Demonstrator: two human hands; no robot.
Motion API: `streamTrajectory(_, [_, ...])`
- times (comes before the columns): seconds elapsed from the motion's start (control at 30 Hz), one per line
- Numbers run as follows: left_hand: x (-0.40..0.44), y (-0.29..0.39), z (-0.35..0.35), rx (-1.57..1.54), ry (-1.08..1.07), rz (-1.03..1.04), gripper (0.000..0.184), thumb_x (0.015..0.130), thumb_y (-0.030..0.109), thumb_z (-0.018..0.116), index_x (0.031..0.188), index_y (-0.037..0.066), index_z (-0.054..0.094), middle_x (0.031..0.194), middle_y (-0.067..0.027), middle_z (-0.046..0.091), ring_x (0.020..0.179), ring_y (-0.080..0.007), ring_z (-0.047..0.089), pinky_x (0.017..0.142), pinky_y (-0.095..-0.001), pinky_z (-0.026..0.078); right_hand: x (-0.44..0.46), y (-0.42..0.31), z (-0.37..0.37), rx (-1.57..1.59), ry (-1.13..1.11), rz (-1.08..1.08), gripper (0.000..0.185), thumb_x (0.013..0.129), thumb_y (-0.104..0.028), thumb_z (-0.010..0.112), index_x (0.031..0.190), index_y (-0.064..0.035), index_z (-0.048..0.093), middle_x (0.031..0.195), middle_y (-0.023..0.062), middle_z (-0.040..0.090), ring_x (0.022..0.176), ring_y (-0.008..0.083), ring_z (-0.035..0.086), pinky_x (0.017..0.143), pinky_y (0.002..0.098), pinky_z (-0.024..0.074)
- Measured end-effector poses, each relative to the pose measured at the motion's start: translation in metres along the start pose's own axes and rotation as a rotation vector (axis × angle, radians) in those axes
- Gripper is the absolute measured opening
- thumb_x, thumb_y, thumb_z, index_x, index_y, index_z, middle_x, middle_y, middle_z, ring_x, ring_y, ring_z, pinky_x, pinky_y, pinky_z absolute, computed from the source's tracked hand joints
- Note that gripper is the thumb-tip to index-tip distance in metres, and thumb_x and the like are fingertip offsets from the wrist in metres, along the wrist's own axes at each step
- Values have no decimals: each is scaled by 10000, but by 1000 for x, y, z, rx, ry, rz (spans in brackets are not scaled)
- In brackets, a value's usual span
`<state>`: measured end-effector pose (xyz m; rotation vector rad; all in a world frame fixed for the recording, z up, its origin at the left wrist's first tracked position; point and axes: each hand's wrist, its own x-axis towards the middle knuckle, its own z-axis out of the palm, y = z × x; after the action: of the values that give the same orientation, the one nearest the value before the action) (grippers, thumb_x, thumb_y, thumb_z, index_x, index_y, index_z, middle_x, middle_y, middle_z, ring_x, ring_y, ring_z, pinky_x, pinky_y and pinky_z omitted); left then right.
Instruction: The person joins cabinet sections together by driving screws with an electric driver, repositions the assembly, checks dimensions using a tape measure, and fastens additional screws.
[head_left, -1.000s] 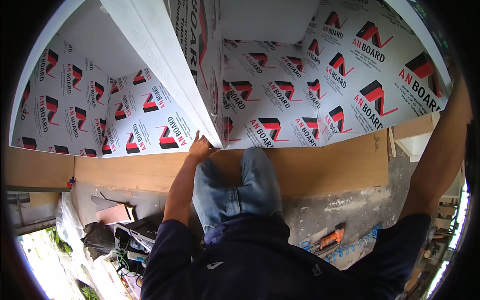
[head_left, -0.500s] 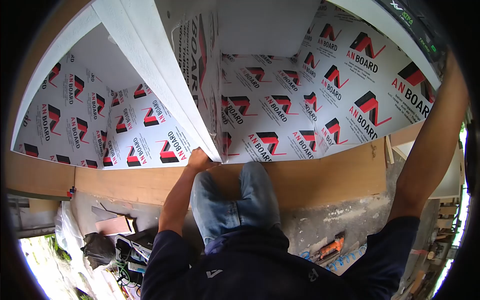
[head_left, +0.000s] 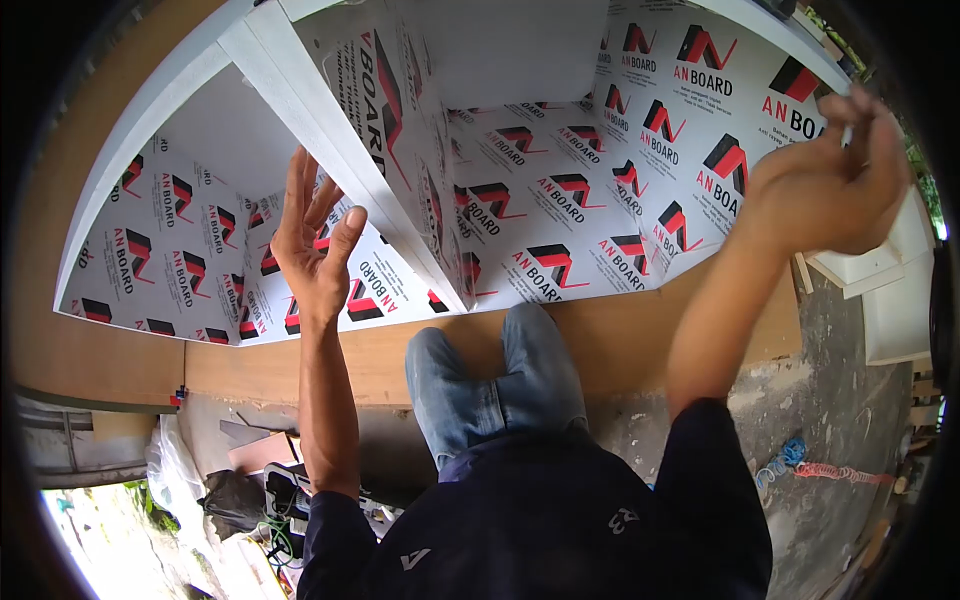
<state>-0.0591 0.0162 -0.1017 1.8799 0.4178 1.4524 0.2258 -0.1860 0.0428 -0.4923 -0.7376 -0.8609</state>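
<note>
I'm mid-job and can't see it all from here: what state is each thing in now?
Left hand: raised, fingers spread, nothing held.
Right hand: raised, fingers bent; too blurred to judge grip.
Cabinet: open-fronted, interior lined with printed film.
Divider: in place between compartments.
Blue coiled hose: bunched on floor.
Red coiled hose: stretched out.
Black plastic bag: crumpled.
</note>
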Motion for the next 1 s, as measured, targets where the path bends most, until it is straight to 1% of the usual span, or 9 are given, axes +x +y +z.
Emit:
streamTrajectory(0.1, [-10,12,24,145,-58,-56,837,800,234,831,1475,-13,403,1258,-268,627,1099,-335,671,959,-417,534,-164,-20,-66,-70,-499,437,90,906,-21,629,956,53,610,838,129,641,663,148,577,645,254,476])
streamTrajectory(0.17, [-26,5,34,210,-126,-167,586,812,180,825,1272,-52,545,1030,-189,710,936,-236,714,840,-349,568,-263,-16,-102,-146,-813,854,116,858,-63,729,947,-34,660,802,39,644,673,91,590,605,242,460])
streamTrajectory(0.27, [-43,-11,42,237,-105,-198,396,848,176,793,1101,-50,588,941,-165,721,860,-202,717,758,-318,567,-365,-13,-157,-334,-1271,966,294,781,-190,817,972,-43,649,891,84,677,778,230,661,686,348,524])
streamTrajectory(0.37, [-51,-3,34,232,-162,-270,482,874,204,773,1202,-79,562,1024,-200,713,889,-225,718,787,-328,568,-379,-10,-160,-332,-1610,991,417,703,-286,846,990,-49,657,1006,118,684,1009,310,642,846,407,506])
streamTrajectory(0.47, [-73,-12,23,149,-129,-384,719,889,178,756,1448,-86,390,1248,-294,625,1076,-315,682,861,-356,572,-403,13,-165,-315,-1736,609,400,666,-302,848,928,-44,691,947,141,695,949,323,666,815,415,526])
streamTrajectory(0.57, [-104,-24,13,138,-81,-485,729,904,202,744,1455,-91,368,1281,-306,598,1115,-329,661,869,-367,577,-425,27,-167,-324,-1964,596,250,710,-235,792,835,-33,716,858,164,704,864,346,685,778,440,542])
streamTrajectory(0.67, [-139,-35,-3,94,-37,-654,719,907,190,739,1454,-94,370,1290,-293,599,1080,-277,675,894,-359,562,-441,36,-175,-323,-1925,575,131,753,-145,713,780,-17,720,786,175,702,790,365,688,744,457,547])
streamTrajectory(0.87, [-205,-49,-39,46,76,-803,687,916,217,723,1420,-125,404,1206,-273,652,1024,-257,691,889,-341,555,-409,22,-164,-351,-2014,703,124,805,-136,677,848,-29,725,863,166,710,843,364,678,785,457,524])
streamTrajectory(1.0, [-255,-57,-58,66,157,-916,660,922,218,710,1400,-135,424,1177,-271,664,987,-268,707,851,-341,574,-437,19,-188,-294,-1792,646,125,828,-141,673,863,-30,718,912,172,705,888,363,670,792,454,516])
